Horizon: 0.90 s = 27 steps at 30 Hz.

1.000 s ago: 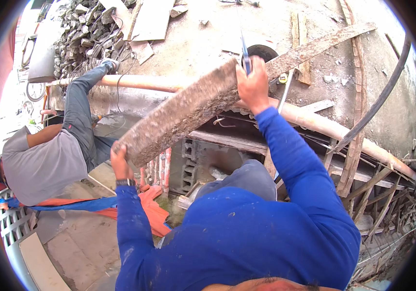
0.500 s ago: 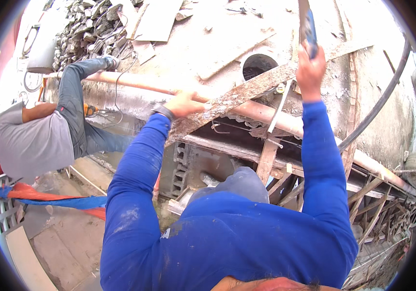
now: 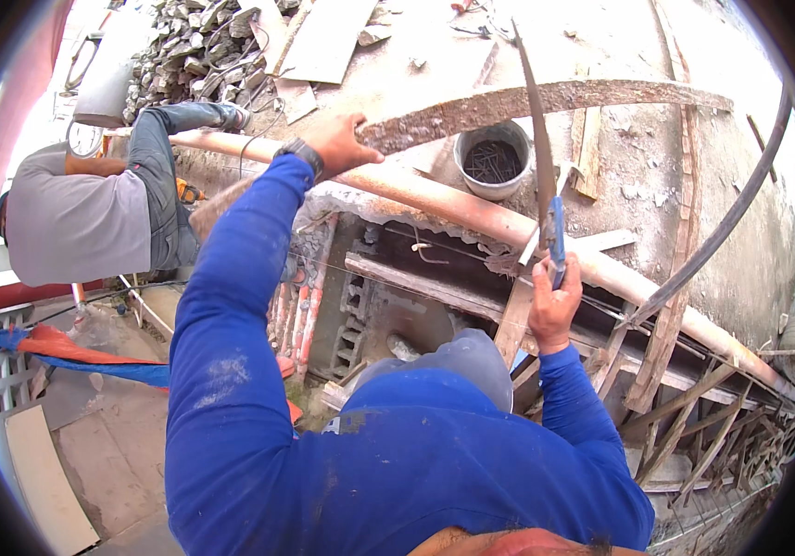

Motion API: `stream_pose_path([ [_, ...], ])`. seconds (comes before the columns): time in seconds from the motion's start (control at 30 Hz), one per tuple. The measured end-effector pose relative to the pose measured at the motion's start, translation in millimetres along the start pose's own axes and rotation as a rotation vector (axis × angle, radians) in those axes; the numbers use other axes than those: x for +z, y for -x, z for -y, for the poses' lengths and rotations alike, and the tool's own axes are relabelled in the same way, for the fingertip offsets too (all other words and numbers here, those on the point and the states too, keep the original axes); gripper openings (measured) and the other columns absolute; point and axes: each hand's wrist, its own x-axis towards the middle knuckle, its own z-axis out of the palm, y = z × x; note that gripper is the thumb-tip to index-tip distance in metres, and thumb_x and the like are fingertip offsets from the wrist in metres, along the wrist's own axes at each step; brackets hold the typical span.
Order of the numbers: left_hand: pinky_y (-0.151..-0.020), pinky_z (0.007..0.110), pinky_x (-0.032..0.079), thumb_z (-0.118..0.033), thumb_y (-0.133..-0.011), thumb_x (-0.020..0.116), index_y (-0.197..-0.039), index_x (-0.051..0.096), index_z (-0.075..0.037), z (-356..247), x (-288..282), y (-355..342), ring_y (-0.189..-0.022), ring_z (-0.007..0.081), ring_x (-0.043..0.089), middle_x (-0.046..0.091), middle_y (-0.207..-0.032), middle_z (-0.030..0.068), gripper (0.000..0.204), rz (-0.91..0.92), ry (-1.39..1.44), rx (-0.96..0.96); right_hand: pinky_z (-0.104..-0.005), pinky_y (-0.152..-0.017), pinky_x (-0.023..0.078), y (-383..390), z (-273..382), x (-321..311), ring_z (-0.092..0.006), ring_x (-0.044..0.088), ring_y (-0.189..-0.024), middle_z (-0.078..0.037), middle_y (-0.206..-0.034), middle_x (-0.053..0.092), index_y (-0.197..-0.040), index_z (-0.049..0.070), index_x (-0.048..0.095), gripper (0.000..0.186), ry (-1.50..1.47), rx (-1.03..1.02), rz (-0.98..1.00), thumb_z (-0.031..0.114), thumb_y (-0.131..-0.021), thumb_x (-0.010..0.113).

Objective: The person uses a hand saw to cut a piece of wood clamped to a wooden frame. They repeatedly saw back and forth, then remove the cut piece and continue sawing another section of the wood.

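Note:
My left hand point(image 3: 337, 146) grips a long rough wooden board point(image 3: 453, 116) near its middle. One end of the board slants behind my left sleeve, and the other reaches far to the right. In my right hand point(image 3: 555, 306) is a handsaw point(image 3: 556, 232) with a blue handle, its long blade pointing away from me. The blade crosses the board in this view; whether they touch I cannot tell. Left of the blade stands a pale bucket point(image 3: 492, 191) holding dark thin pieces that look like nails.
An orange-pink pipe point(image 3: 416, 192) runs across in front of me, above an opening with planks point(image 3: 425, 283) and sticks. A black hose point(image 3: 726, 218) curves at the right. Another person point(image 3: 82, 218) in grey bends at the left. Broken stones point(image 3: 195, 51) are piled far left.
The saw and my right hand have come down towards me. My left hand has moved left and away from me with the board, which now lies beyond the bucket.

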Motion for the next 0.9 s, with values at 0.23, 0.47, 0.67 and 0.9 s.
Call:
stream_pose_path([
  [0.23,-0.121,0.043,0.050,-0.045,-0.082,0.093,-0.157,0.059,0.002,64,25,-68,-0.140,0.0408,0.066,0.067,-0.150,0.0302,0.094,-0.083,-0.107,-0.004,-0.0332,-0.065,0.041,27,21,32,-0.0132,0.043,-0.069,-0.002,-0.076,0.047,-0.095,0.006,0.057,0.016,-0.038,0.075,0.151,0.007,-0.099,0.073],
  [0.47,-0.123,0.042,0.048,-0.044,-0.082,0.093,-0.157,0.059,0.001,79,29,-108,-0.145,0.0399,0.062,0.064,-0.155,0.0290,0.094,-0.054,-0.041,0.001,-0.0353,-0.063,0.039,50,-7,32,-0.0167,0.044,-0.067,-0.004,-0.079,0.048,-0.097,0.005,0.060,0.017,0.036,0.071,0.223,0.012,-0.098,0.075],
  [0.67,-0.120,0.044,0.050,-0.046,-0.080,0.093,-0.154,0.063,0.000,126,111,-140,-0.138,0.0404,0.067,0.070,-0.146,0.0290,0.093,-0.048,0.035,-0.004,-0.0390,-0.064,0.043,72,-34,30,-0.0253,0.051,-0.068,-0.011,-0.083,0.055,-0.105,0.002,0.062,0.021,0.083,0.088,0.268,0.013,-0.096,0.078],
  [0.9,-0.117,0.043,0.052,-0.039,-0.080,0.093,-0.150,0.065,0.000,150,159,-126,-0.134,0.0393,0.069,0.073,-0.140,0.0272,0.085,-0.024,0.167,0.023,-0.0387,-0.068,0.046,89,-35,27,-0.0265,0.054,-0.072,-0.011,-0.085,0.057,-0.107,0.001,0.064,0.021,0.074,0.141,0.272,0.015,-0.098,0.077],
])
